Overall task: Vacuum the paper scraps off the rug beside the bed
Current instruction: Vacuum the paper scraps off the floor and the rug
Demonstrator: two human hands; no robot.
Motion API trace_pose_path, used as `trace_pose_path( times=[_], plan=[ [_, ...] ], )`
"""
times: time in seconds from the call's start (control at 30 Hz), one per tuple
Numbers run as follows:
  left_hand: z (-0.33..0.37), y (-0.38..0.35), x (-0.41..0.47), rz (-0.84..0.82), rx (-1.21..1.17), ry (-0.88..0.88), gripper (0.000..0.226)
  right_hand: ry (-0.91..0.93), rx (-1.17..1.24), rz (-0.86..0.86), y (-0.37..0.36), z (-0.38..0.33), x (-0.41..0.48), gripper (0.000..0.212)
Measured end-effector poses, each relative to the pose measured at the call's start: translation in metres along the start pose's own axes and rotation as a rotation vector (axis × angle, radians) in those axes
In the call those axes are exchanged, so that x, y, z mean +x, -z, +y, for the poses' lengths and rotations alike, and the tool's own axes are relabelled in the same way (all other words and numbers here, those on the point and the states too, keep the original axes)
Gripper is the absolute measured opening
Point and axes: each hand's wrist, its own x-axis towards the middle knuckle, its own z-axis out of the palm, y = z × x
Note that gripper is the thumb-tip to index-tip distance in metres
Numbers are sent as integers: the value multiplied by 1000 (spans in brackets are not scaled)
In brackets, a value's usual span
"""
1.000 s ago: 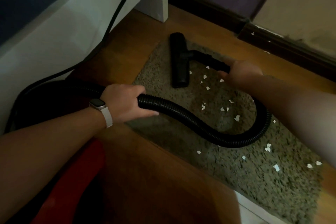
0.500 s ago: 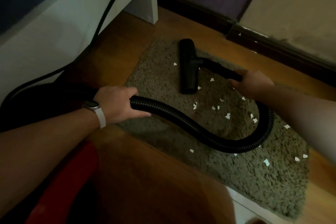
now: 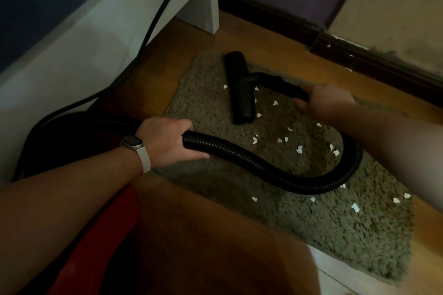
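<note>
Hose (image 3: pixel 251 160) looped across rug (image 3: pixel 311 235), scraps (image 3: pixel 299 149) (white) inside loop, bed frame (image 3: pixel 96 43) left

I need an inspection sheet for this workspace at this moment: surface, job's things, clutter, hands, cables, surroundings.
Surface: shaggy rug on a wooden floor.
Job's things: vacuum head rests on the rug's far end; ribbed hose loops across the rug; paper scraps lie scattered on it, mostly right of the head.
Clutter: red object under the left forearm, identity unclear.
Hands: left hand grips the ribbed hose; right hand grips the wand behind the head.
Cables: black cable runs down along the bed frame.
Surroundings: bed frame at left, dark skirting board beyond.
</note>
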Motion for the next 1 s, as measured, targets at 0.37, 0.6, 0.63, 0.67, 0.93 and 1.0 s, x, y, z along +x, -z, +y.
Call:
trace_pose_path(
  times=[0.37, 0.6, 0.63, 0.67, 0.93, 1.0],
  plan=[
    [1, -1, -3, -27, 23, -34, 53, 146, -32, -13, 1, -43, 5, 41],
    [1, 1, -3, -18, 24, -22, 56, -22, 60, -6, 3, -13, 9, 43],
    [1, 2, -3, -17, 18, -16, 55, -44, 75, -10, 2, -5, 7, 43],
    [2, 2, -2, -20, 12, -13, 55, -61, 90, -16, 0, 2, 5, 43],
    [3, 5, -6, -44, 11, -18, 52, -35, 63, -14, -3, 0, 4, 42],
    [2, 4, -8, -39, 9, -21, 53, -26, 53, -19, -2, -1, 4, 43]
  ],
)
